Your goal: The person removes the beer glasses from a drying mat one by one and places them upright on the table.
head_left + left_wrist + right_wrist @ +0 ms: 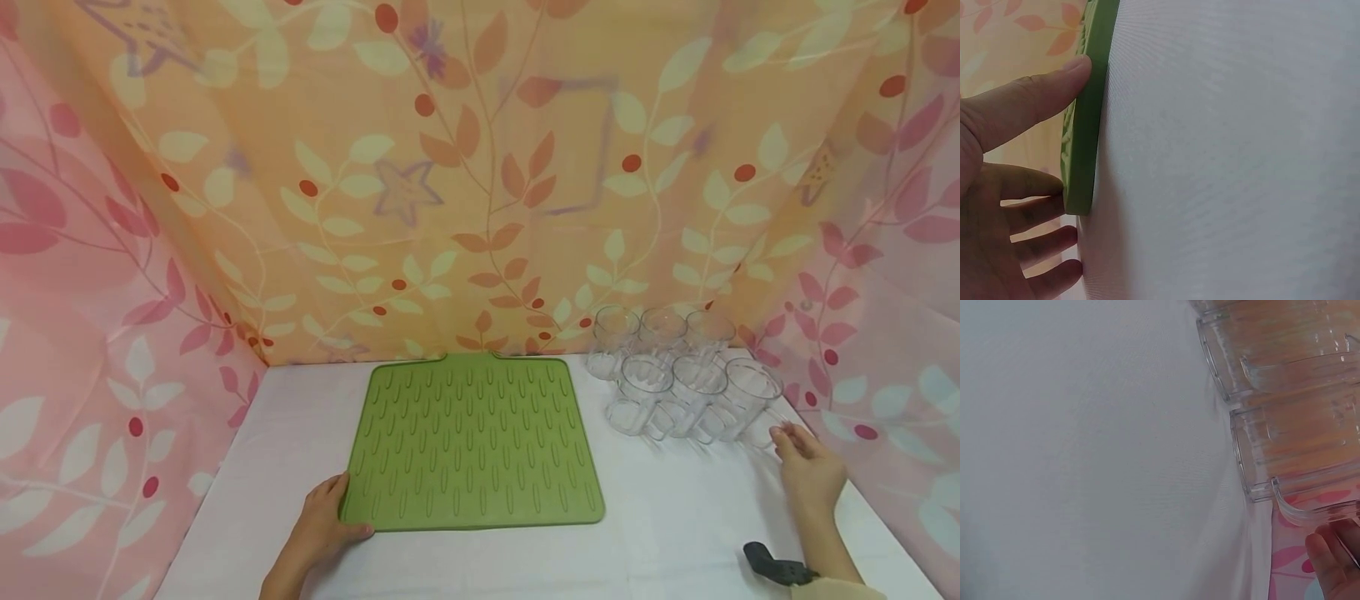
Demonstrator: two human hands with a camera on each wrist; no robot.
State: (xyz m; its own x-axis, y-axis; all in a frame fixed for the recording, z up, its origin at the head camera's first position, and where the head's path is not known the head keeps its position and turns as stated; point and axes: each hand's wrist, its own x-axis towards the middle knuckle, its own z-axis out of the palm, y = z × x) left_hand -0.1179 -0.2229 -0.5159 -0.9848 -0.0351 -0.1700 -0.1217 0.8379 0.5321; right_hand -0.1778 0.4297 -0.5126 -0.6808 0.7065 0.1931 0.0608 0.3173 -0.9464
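A green ridged mat (468, 446) lies flat on the white table. My left hand (322, 517) is at its near left corner, with the thumb (1054, 94) on the front edge and relaxed fingers against the left side. In the head view, several clear glass mugs stand upright in two rows at the right. My right hand (813, 471) pinches the handle of the front right glass mug (746, 400), which stands on the table in the right wrist view. The hand is partly cut off there, so its full hold is hidden.
The white tabletop (660, 517) is enclosed by an orange leaf-patterned cloth (487, 167) behind and pink cloths at both sides. Other glass mugs (697, 392) stand close beside the front right one. A black strap device (776, 567) sits at my right wrist.
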